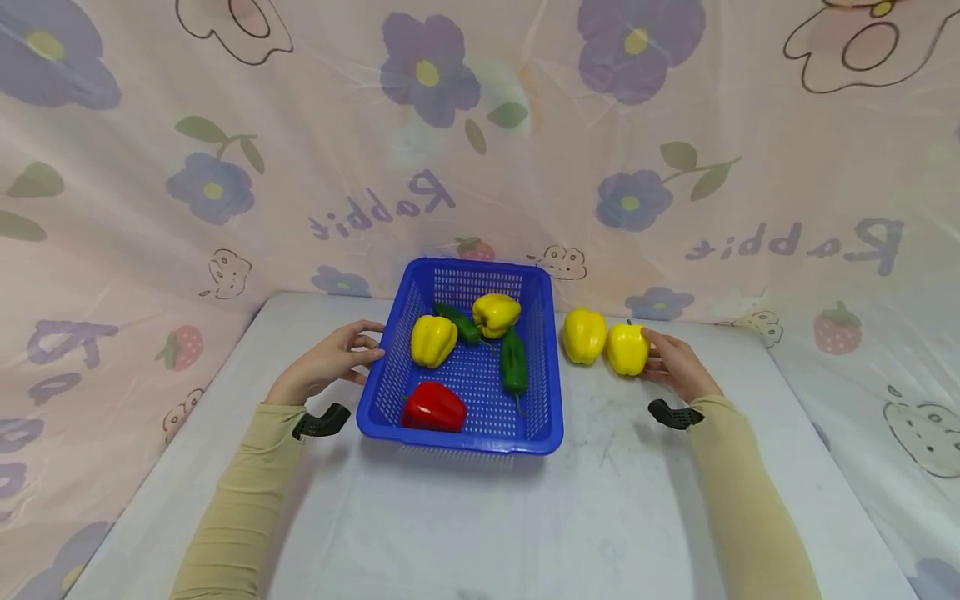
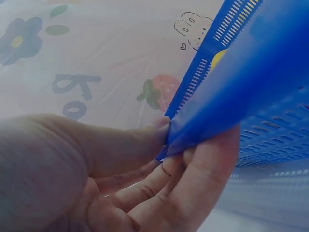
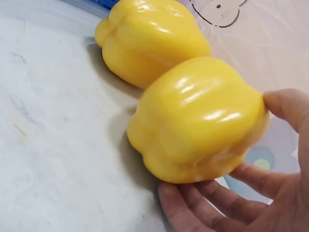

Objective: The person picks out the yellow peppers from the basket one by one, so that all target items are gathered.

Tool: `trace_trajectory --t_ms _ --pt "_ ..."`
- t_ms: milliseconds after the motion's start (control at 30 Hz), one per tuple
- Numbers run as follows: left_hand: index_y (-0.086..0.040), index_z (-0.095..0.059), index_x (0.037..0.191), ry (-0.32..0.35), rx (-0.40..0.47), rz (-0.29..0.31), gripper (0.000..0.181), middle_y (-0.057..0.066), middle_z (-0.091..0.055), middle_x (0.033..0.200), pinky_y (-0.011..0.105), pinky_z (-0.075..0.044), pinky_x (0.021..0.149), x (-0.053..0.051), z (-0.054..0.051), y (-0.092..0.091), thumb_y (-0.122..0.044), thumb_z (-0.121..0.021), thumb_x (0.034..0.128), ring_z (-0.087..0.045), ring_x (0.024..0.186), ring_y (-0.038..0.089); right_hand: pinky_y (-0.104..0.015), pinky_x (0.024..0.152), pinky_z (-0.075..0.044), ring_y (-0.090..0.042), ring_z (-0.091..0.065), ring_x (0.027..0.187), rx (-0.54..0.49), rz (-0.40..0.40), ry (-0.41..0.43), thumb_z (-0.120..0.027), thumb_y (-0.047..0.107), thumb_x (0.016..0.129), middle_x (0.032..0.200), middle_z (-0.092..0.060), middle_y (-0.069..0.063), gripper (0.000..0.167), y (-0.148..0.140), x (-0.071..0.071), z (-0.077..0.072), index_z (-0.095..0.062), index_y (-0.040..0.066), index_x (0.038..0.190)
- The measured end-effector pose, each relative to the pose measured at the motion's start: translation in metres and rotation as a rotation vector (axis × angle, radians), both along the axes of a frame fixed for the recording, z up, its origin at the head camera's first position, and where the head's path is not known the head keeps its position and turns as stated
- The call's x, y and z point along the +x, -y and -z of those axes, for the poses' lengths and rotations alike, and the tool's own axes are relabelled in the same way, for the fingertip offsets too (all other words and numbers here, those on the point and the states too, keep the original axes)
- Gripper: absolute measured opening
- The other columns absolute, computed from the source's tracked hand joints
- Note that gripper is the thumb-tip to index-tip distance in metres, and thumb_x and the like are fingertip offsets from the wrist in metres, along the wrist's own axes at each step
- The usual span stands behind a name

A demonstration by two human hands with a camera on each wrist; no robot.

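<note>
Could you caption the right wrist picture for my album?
Right hand holding one yellow pepper, with another yellow pepper beside it on a white table.

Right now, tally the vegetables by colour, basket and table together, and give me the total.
Yellow bell peppers: 4
Green vegetables: 2
Red bell pepper: 1
Total: 7

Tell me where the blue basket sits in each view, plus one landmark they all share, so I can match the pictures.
Head: the blue basket is near the middle.
Left wrist: the basket fills much of the right side, its edge pinched by the left hand.
Right wrist: only a sliver at the top edge, left of centre.
Shared landmark: the rabbit-print cloth.
</note>
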State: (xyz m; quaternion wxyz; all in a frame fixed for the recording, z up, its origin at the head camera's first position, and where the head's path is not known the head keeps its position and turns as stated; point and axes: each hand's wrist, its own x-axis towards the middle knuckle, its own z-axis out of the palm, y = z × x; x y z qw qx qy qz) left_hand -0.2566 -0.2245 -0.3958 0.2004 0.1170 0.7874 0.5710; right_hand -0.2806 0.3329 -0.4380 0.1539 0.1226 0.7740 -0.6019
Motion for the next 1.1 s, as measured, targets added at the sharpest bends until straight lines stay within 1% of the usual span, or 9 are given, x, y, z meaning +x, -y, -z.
trace_trajectory --t_ms 167,367,467,667,833,967,1100 --pt "-0.002 -0.031 0.143 -0.004 -0.004 -0.002 0.052 0.022 -0.051 0.108 0.043 -0.057 0.073 0.0011 -0.0001 0.0003 -0.012 -0.055 0.0982 -0.061 0.088 0.030 -0.044 0.104 -0.037 -0.027 -0.049 0.108 -0.010 0.031 0.012 -0.044 0.062 0.092 0.145 -0.025 -0.028 0.095 0.0034 -0.0007 -0.0004 -0.004 0.000 0.152" --pt "-0.002 -0.031 0.143 0.001 -0.006 -0.009 0.051 0.023 -0.051 0.108 0.043 -0.057 0.073 0.0013 -0.0002 -0.0003 -0.012 -0.055 0.0981 -0.061 0.088 0.029 -0.044 0.105 -0.036 -0.027 -0.049 0.107 -0.027 0.032 0.007 -0.042 0.059 0.095 0.146 -0.023 -0.028 0.090 0.0063 -0.0029 -0.0020 -0.006 -0.001 0.152" --pt "0.000 -0.030 0.143 -0.005 -0.002 0.000 0.053 0.023 -0.051 0.108 0.043 -0.057 0.073 0.0011 -0.0002 -0.0003 -0.012 -0.055 0.0982 -0.062 0.087 0.029 -0.044 0.105 -0.036 -0.027 -0.048 0.108 -0.016 0.033 0.014 -0.040 0.058 0.095 0.146 -0.023 -0.028 0.088 0.0068 -0.0043 -0.0021 -0.006 -0.001 0.152" --pt "-0.004 -0.032 0.142 0.008 -0.003 -0.020 0.050 0.022 -0.052 0.107 0.043 -0.057 0.072 0.0011 -0.0005 0.0001 -0.012 -0.055 0.0980 -0.062 0.086 0.029 -0.044 0.105 -0.037 -0.027 -0.048 0.106 0.004 0.038 0.025 -0.038 0.058 0.096 0.146 -0.023 -0.029 0.088 0.0089 -0.0077 -0.0034 -0.006 -0.001 0.151" --pt "-0.003 -0.032 0.142 0.002 0.000 -0.019 0.051 0.022 -0.052 0.107 0.043 -0.057 0.072 0.0023 -0.0014 0.0009 -0.012 -0.055 0.0979 -0.062 0.086 0.029 -0.044 0.105 -0.037 -0.027 -0.047 0.107 -0.005 0.031 0.012 -0.037 0.058 0.097 0.146 -0.023 -0.030 0.087 0.0106 -0.0086 -0.0034 -0.006 -0.002 0.151" --pt "-0.002 -0.031 0.143 0.006 0.009 -0.006 0.052 0.022 -0.052 0.108 0.043 -0.057 0.073 0.0017 -0.0011 0.0009 -0.011 -0.055 0.0981 -0.062 0.086 0.028 -0.044 0.105 -0.037 -0.028 -0.047 0.110 0.003 0.015 0.010 -0.035 0.057 0.097 0.146 -0.022 -0.030 0.084 0.0074 -0.0072 -0.0010 -0.006 -0.001 0.151" --pt "0.000 -0.029 0.144 0.006 0.014 0.006 0.053 0.023 -0.051 0.108 0.042 -0.057 0.073 0.0010 -0.0002 0.0012 -0.011 -0.054 0.0983 -0.061 0.087 0.028 -0.043 0.103 -0.039 -0.025 -0.050 0.105 0.029 -0.007 0.000 -0.033 0.056 0.098 0.145 -0.024 -0.030 0.082 0.0028 -0.0061 0.0007 -0.008 -0.001 0.152"
